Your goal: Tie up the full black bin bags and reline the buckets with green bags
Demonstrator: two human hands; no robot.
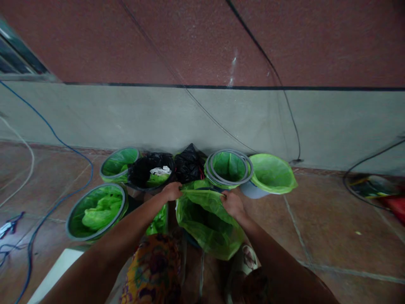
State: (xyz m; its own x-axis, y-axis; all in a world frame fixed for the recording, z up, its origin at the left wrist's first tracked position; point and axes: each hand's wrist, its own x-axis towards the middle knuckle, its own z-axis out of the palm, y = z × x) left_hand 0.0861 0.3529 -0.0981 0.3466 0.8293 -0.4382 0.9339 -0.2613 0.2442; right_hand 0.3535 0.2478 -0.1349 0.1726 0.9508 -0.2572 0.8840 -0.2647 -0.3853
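In the head view, the green bag (211,223) is at 6 o'clock from the centre. Left hand (172,191), at the bag's 10 o'clock, and right hand (233,204), at its 2 o'clock, both have fingers curled tightly on its upper edge. I think an even, gentle pull is best, because the film looks thin.

Bag (221,245) before stacked bins (249,168); wall (205,112) behind.
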